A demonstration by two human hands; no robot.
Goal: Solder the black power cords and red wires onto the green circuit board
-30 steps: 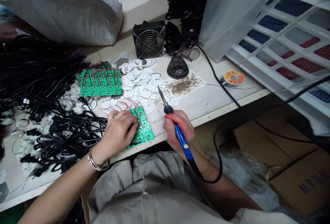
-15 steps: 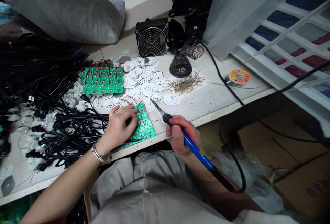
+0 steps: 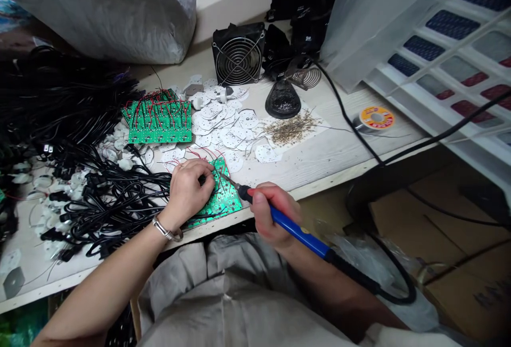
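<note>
A green circuit board (image 3: 227, 196) with red and black wires lies at the table's front edge. Resting over its left part is my left hand (image 3: 190, 187), fingers curled and thumb close to the forefinger. Whatever that pinch holds is too small to make out. My right hand (image 3: 274, 214) grips a blue soldering iron (image 3: 297, 233), whose tip points down and left at the board, close to my left fingertips. Whether the tip touches the board I cannot tell. Behind the board lie many white, flat, perforated pieces (image 3: 231, 138) and thin red wires.
A stack of wired green boards (image 3: 159, 122) sits behind left. Black power cords (image 3: 120, 198) crowd the left side. A small fan (image 3: 238, 55), a soldering iron stand (image 3: 282, 99) and a solder spool (image 3: 376, 118) stand further back. The iron's cable (image 3: 393, 283) loops at right.
My right hand has moved the soldering iron left, bringing its tip from beside the board to over it. My left fingers have drawn in closer together on the board.
</note>
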